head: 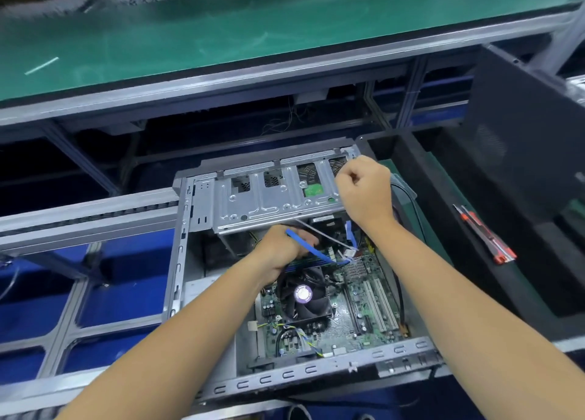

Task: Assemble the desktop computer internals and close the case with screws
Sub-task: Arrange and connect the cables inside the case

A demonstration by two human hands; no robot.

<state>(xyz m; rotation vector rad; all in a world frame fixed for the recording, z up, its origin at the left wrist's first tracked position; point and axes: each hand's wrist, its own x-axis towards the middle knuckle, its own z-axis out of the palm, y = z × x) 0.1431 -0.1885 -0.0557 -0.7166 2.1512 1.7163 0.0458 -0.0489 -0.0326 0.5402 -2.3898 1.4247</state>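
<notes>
An open desktop case lies in front of me with its motherboard and black CPU fan exposed. A silver drive cage spans the far end of the case. My left hand is curled just under the cage, holding a blue flat cable that runs right to a connector on the board. My right hand is a closed fist at the cage's right end; what it pinches, if anything, is hidden.
The black side panel leans upright at the right. Two red-handled tools lie on the black surface right of the case. A green-topped bench runs across the back. Aluminium conveyor rails are at the left.
</notes>
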